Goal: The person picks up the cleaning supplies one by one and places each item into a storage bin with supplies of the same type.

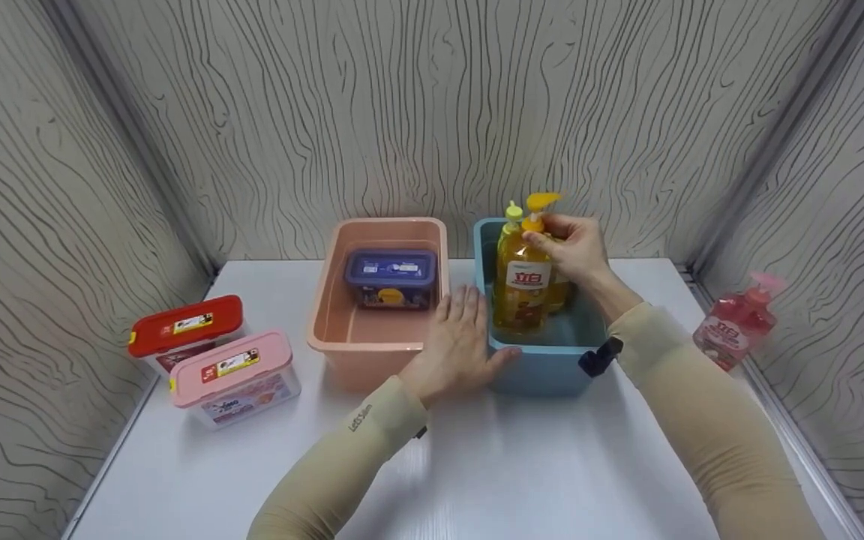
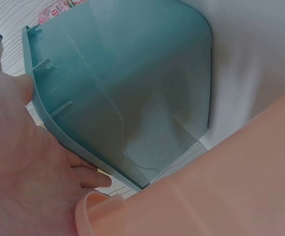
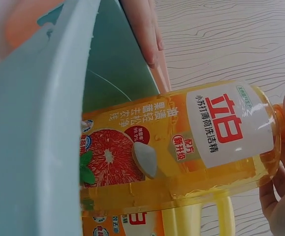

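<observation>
My right hand [image 1: 574,244] pinches the neck of an amber dish-soap pump bottle [image 1: 523,289] with an orange pump head. The bottle stands nearly upright, its lower part inside the blue bin [image 1: 541,375]. A second pump bottle [image 1: 513,213] with a yellow-green top is partly hidden behind it. In the right wrist view, the held bottle's grapefruit label [image 3: 110,157] faces the camera, and another yellow bottle [image 3: 141,223] lies beside it. My left hand [image 1: 462,341] has its fingers straight, resting on the near rims where the blue bin and the pink bin [image 1: 379,371] meet.
A dark blue lidded box [image 1: 391,277] sits in the pink bin. To the left are a red-lidded tub [image 1: 188,330] and a pink-lidded tub [image 1: 233,379]. At the right edge of the white table [image 1: 492,480], a pink pump bottle [image 1: 733,326] leans. Patterned panels [image 1: 402,112] enclose the back and sides.
</observation>
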Demonstrator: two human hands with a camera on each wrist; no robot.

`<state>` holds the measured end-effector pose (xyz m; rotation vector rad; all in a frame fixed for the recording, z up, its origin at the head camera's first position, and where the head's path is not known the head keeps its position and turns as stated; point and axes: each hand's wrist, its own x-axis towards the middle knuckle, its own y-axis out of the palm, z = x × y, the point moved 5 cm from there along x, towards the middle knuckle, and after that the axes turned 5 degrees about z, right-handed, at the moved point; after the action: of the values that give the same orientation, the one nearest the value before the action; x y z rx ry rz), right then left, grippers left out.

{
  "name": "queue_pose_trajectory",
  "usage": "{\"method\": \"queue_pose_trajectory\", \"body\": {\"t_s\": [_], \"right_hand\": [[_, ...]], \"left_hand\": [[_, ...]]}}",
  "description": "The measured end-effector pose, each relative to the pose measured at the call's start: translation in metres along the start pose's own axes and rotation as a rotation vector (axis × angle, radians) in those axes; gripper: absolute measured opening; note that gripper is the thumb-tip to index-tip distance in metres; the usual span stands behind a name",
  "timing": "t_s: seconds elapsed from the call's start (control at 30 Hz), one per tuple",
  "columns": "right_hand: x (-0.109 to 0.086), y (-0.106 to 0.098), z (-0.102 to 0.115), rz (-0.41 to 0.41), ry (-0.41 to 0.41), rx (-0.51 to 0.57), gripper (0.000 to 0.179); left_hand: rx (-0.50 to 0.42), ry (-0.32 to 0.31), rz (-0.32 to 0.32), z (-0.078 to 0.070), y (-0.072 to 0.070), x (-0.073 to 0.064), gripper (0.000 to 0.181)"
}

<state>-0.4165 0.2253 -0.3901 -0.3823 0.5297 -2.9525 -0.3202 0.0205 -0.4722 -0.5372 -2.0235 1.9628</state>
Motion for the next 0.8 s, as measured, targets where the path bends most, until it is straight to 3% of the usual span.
{"method": "queue_pose_trajectory", "body": {"t_s": [0.8], "right_hand": [[0.002, 0.019, -0.017, 0.051, 0.021, -0.034, 0.044]], "left_hand": [[-0.023, 0.006, 0.015, 0.0, -0.001, 0.0, 0.107]]}}
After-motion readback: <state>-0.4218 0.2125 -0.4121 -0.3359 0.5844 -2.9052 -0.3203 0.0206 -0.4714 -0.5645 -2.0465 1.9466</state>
